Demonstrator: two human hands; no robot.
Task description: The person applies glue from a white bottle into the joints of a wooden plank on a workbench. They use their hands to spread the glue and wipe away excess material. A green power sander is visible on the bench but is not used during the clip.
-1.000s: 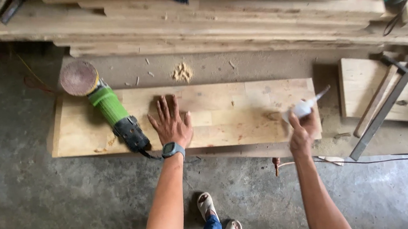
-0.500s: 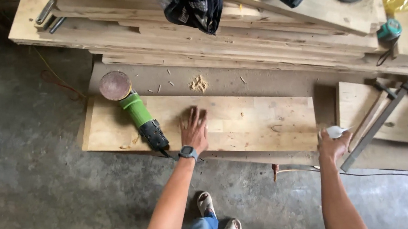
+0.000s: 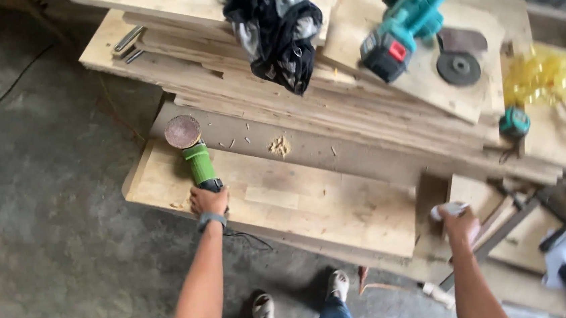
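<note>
Hands in view: two, the left hand [image 3: 209,200] and the right hand [image 3: 461,222].

Feet: two, in sandals [image 3: 301,300].

Wristwatches: one [image 3: 211,219], on the left wrist.

Green grinders: one [image 3: 191,151], fitted with one round sanding disc [image 3: 182,131].

Teal power tools: one [image 3: 413,15].

Loose dark discs: one [image 3: 459,68].

Teal tape measures: one [image 3: 514,122].

Dark cloth bundles: one [image 3: 274,26].

Yellow plastic bags: one [image 3: 540,77].

Sawdust piles: one [image 3: 279,146].

Stacked boards [image 3: 333,108]: many; the exact number cannot be counted.
</note>
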